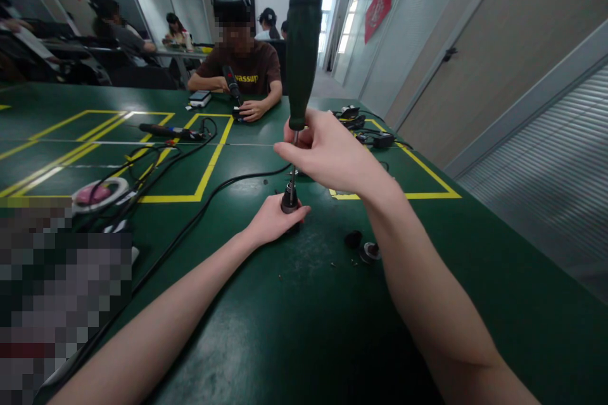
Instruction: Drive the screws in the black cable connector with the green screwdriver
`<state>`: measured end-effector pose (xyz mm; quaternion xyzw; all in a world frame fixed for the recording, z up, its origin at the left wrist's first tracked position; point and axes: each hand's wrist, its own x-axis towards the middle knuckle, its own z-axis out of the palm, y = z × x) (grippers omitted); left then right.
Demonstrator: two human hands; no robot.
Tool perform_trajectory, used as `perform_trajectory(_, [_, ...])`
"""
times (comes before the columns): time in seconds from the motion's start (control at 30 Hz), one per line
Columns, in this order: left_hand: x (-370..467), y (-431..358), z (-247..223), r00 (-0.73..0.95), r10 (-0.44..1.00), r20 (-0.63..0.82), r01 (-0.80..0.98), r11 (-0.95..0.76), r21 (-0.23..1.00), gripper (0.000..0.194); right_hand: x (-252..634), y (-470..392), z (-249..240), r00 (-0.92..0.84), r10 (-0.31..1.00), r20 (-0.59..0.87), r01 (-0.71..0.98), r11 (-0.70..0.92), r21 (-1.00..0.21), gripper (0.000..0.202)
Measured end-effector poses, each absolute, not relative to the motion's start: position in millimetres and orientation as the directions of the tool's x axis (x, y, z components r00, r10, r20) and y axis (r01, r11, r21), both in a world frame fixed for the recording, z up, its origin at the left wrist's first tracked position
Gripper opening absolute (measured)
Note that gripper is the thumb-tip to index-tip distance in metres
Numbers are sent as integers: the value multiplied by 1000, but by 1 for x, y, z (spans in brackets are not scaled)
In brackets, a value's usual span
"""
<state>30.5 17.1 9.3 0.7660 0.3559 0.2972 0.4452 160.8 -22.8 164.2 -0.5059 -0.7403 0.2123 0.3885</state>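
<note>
An upright screwdriver (304,54) with a thick dark green handle stands in front of me, its thin metal shaft pointing down. My right hand (327,149) is closed around it where the handle meets the shaft. Below, my left hand (273,218) wraps around a small dark cylindrical part (289,201) and holds it on the table. The screwdriver's tip reaches the metal top of this part; the exact contact is too small to make out. Right of my left hand lie a black round cap (353,239) and a round metal-rimmed piece (369,252), partly covered by my right forearm.
Tiny screws or bits (354,262) lie on the green table (294,329). A black cable (223,183) crosses on the left, near a roll of tape (101,195) and a dark pen-like tool (164,131). More cables (375,137) lie back right. Opposite, a person (247,66) holds a tool.
</note>
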Motion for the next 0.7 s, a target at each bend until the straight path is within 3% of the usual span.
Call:
perform_trajectory(0.27, [30, 18, 7, 571, 811, 132, 276, -341, 899, 28, 167, -19, 161, -184, 882, 433, 565, 456, -687, 33])
perform_trajectory(0.43, [30, 17, 9, 568, 809, 151, 257, -348, 902, 28, 170, -22, 160, -250, 883, 396, 588, 464, -663, 34])
perform_trajectory(0.7, [30, 16, 7, 544, 819, 183, 277, -382, 882, 27, 165, -24, 166, -194, 906, 375, 600, 412, -686, 19])
